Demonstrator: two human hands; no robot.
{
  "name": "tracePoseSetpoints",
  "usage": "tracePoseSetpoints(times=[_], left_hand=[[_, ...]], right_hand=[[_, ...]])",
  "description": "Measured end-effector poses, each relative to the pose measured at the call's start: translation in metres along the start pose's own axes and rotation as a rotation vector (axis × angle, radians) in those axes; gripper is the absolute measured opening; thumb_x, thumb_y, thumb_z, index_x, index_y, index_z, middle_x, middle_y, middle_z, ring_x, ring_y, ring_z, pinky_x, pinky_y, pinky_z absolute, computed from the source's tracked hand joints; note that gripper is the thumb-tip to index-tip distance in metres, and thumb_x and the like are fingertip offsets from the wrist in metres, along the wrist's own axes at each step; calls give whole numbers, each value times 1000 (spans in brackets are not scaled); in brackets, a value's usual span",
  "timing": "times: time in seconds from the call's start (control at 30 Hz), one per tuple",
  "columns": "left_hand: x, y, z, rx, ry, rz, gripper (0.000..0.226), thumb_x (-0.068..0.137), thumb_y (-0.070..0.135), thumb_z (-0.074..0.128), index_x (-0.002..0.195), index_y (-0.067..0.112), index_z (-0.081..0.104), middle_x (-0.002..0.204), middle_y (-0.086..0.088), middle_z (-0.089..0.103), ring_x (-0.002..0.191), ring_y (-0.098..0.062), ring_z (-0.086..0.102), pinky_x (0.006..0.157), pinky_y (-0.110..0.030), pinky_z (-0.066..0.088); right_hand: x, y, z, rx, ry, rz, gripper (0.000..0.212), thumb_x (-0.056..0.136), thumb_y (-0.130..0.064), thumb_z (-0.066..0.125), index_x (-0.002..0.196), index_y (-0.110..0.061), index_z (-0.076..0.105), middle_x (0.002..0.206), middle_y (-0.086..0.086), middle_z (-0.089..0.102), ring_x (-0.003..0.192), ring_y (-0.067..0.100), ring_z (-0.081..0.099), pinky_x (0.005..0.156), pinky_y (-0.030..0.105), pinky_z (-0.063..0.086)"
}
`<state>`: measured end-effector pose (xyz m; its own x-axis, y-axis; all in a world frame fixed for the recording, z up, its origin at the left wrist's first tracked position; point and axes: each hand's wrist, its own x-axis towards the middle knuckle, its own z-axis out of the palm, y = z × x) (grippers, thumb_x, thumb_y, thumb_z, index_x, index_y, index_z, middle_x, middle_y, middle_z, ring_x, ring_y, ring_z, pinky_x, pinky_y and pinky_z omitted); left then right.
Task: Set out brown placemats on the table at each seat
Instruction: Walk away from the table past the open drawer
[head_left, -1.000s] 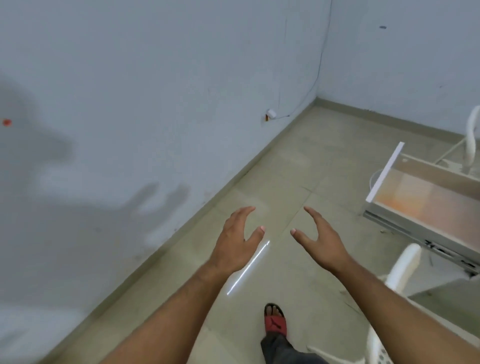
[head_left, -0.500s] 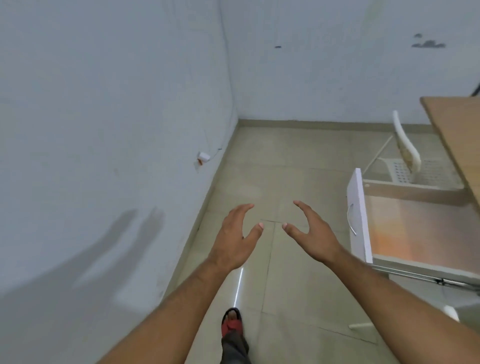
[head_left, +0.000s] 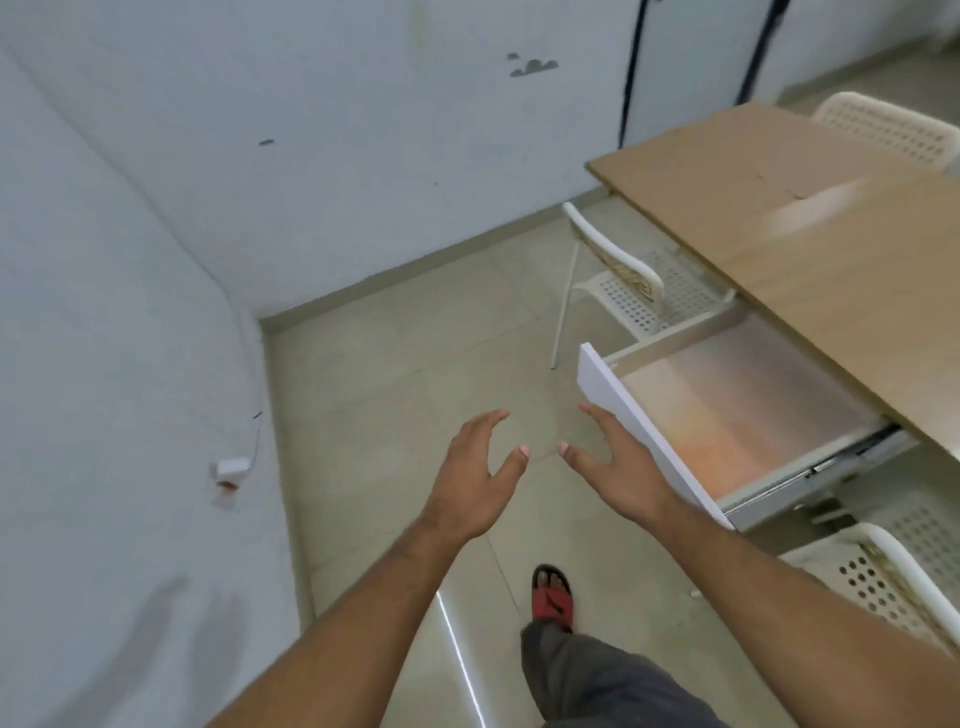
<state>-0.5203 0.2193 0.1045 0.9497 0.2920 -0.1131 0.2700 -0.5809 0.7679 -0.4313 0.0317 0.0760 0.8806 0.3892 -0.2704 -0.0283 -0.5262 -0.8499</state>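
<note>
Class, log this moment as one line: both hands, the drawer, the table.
left hand: open, holds nothing | right hand: open, holds nothing, beside drawer front | drawer: pulled out from under table

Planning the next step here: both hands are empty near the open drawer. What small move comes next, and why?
Probably push the drawer shut with the right hand: its white front sits beside that hand, it looks empty, and the left hand holds nothing too.

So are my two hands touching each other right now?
Apart. The head view shows a strip of floor between the thumb of the left hand and that of the right hand.
</note>
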Motion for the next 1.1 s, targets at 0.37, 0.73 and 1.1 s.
tracePoseSetpoints(times=[0.37,0.73,1.1], left_hand=[[175,20,64,-135,-578,-517,61,99,55,45,149,21,40,148,-1,47,130,-20,51,108,-38,37],[307,44,174,-457,-730,-1047,93,92,75,32,154,6,28,152,-25,40,137,-40,45,118,-56,23],[391,91,256,-193,-992,-1033,79,96,70,29,146,9,42,140,-25,53,132,-38,51,119,-51,21]], right_hand=[[100,77,-25,761,174,856,53,96,-43,58,136,-8,53,129,22,59,115,42,57,100,43,47],[120,119,-24,1435,523,1194,59,96,-55,53,128,-7,55,129,20,57,124,37,53,104,47,43],[178,147,-90,1502,845,1213,52,97,-53,52,122,-7,58,122,15,64,113,32,60,101,48,48]])
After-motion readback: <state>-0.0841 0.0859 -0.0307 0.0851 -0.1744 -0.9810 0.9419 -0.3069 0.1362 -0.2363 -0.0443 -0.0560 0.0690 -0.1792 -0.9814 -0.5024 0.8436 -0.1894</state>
